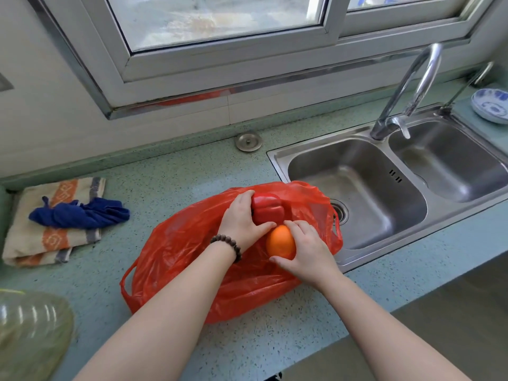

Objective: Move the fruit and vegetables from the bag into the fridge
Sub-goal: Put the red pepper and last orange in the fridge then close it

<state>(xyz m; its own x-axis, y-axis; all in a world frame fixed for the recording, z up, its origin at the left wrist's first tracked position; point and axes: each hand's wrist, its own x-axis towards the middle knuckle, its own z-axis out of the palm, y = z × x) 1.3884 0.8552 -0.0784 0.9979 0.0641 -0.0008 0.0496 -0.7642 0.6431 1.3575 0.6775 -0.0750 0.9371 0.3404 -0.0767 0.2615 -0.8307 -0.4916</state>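
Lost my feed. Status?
Left hand grips red pepper. Right hand grips orange. Both above red bag. Nothing blocking.

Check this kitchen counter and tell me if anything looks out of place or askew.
One thing stands out: the red bag lies with its far end hanging over the sink rim. The blue cloth is crumpled on a folded towel. Nothing looks spilled or damaged. The hands hold a red pepper and an orange.

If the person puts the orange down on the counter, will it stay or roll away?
The orange looks round and smooth, so it would probably roll on the flat counter. It seems firm in the right hand. The crumpled red bag might stop it.
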